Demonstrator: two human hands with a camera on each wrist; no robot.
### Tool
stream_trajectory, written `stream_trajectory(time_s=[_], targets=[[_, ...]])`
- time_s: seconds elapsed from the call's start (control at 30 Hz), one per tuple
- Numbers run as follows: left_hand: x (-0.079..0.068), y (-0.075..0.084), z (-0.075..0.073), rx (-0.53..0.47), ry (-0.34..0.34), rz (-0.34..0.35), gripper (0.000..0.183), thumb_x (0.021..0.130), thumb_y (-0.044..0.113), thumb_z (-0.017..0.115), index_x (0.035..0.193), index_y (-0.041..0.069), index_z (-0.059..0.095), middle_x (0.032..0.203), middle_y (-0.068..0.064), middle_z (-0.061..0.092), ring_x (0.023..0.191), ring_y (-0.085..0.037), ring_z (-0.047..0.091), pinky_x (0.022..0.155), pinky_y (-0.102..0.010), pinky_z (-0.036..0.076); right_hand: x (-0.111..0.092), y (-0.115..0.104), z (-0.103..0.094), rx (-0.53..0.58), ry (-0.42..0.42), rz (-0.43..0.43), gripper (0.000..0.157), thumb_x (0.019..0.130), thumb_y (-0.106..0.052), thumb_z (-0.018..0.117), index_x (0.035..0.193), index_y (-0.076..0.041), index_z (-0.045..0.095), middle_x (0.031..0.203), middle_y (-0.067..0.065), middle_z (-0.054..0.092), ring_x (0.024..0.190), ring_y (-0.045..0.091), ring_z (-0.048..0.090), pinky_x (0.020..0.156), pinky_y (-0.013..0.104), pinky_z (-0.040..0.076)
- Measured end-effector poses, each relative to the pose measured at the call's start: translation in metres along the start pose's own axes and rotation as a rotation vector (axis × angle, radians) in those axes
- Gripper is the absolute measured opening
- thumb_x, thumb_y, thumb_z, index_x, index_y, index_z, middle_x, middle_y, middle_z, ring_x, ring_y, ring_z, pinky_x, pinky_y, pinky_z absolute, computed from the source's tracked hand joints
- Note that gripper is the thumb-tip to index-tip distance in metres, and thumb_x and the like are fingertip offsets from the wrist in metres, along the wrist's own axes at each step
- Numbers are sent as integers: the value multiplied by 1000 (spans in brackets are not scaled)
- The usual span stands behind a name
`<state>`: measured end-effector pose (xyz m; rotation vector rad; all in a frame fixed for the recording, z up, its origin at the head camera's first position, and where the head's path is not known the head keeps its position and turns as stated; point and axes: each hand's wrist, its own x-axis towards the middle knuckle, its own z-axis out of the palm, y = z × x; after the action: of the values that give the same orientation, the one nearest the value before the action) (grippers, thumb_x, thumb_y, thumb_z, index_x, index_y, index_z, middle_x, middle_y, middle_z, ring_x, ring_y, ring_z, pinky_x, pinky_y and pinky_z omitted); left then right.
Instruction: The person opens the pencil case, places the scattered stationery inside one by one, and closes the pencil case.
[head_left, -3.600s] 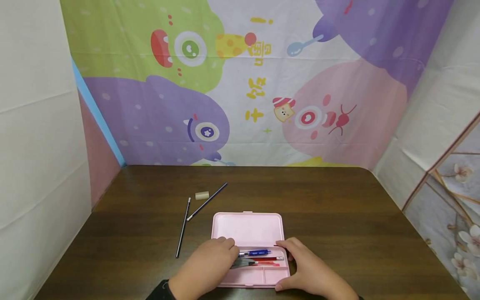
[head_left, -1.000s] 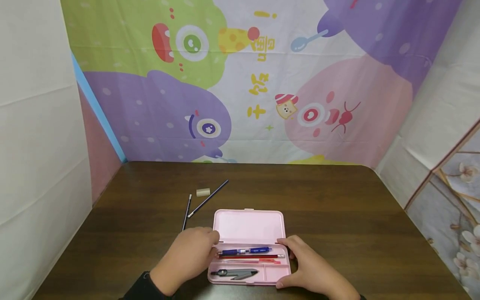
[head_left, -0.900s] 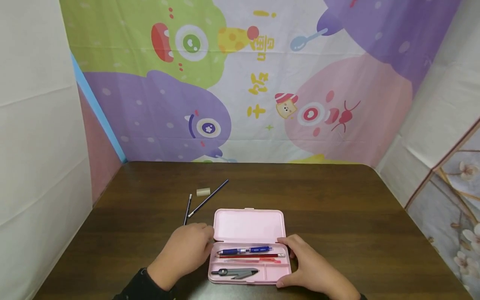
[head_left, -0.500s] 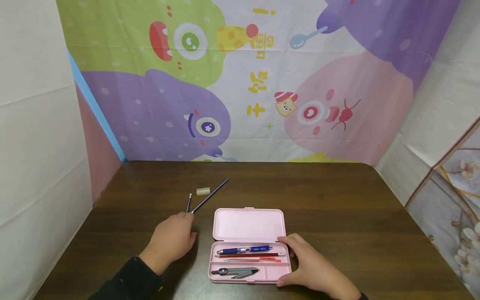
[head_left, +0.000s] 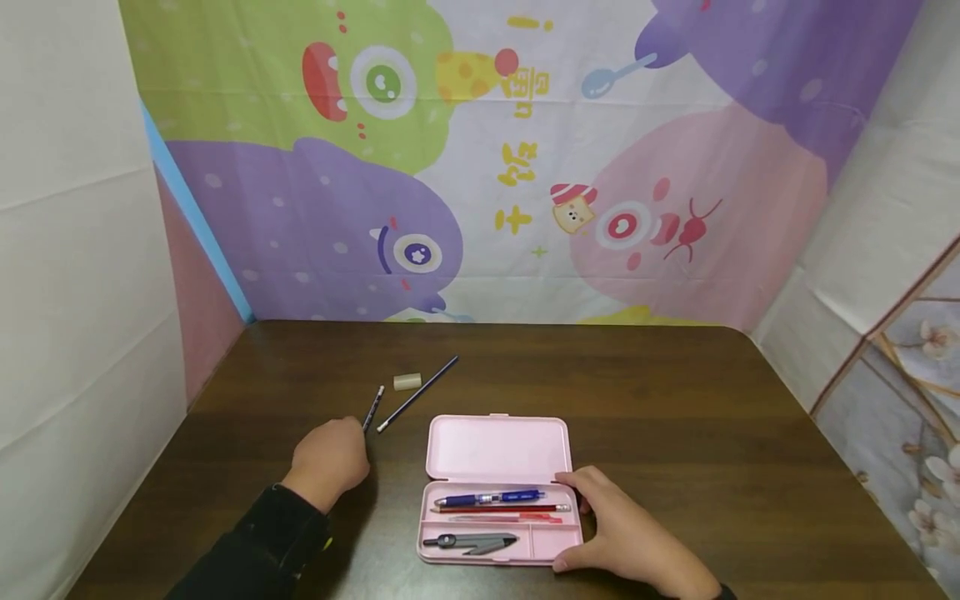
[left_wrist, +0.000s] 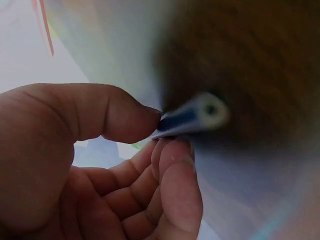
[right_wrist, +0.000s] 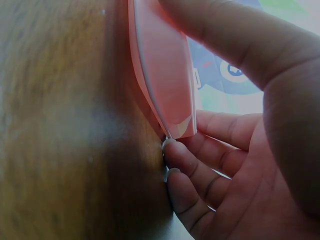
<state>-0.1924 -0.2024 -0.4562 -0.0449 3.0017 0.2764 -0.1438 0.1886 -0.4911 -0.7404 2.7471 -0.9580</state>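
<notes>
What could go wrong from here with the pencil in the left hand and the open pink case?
The left hand pinches the dark pencil near one end, so it might swing or slip. The other pencil lies close by and could get bumped and roll. The right hand is at the edge of the pink case; a hard tug might shift the blue pen and compass lying inside.

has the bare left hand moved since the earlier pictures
Yes: in the head view, the bare left hand has moved left and up, off the open pink plastic pencil case, to a slim dark pencil with a white end.
</notes>
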Motion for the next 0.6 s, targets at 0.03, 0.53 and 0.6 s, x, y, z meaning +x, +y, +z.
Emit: stream_trajectory(time_s=[0.03,0.53,0.6], targets=[[0,0,-1,3,-15,0,9,80,10,67,82,3,61,74,-8,60,62,-23,56,50,-40,46,0,0,0,0,1,0,98,60,-61,84,137,-13,49,117,-8,49,97,9,50,84,30,47],[1,-5,-9,-38,-146,-69,15,81,14,63,67,10,60,73,-4,58,62,-23,53,49,-37,43,0,3,1,-1,4,-4,98,60,-62,83,137,-13,49,118,-8,49,97,9,50,84,30,48],[0,-6,-9,-43,-145,-70,15,81,14,63,66,10,60,71,-5,57,61,-24,53,48,-37,42,0,2,1,0,4,-6,98,60,-63,83,137,-12,49,119,-8,49,97,9,50,84,30,48]])
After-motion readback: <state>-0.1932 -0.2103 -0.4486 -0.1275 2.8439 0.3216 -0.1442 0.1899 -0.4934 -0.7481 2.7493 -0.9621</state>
